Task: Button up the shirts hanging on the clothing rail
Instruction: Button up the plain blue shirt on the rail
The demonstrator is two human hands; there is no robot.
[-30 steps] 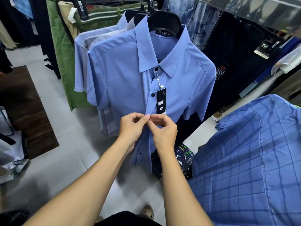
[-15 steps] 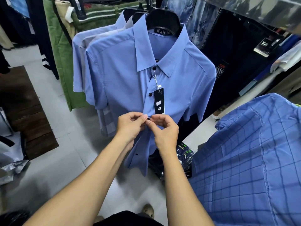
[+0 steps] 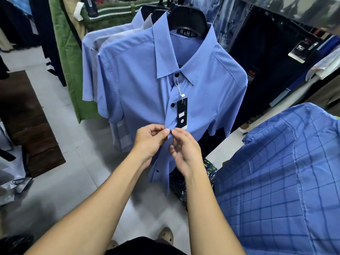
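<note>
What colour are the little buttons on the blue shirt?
The shirt has black buttons, clearest in the head view.

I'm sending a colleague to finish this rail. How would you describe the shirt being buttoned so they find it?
Below the black hanger straight ahead hangs the frontmost plain blue shirt, N&H label at its neck. Unlike the paler shirts behind and the checked shirt at right, it carries a black swing tag and dark buttons.
</note>
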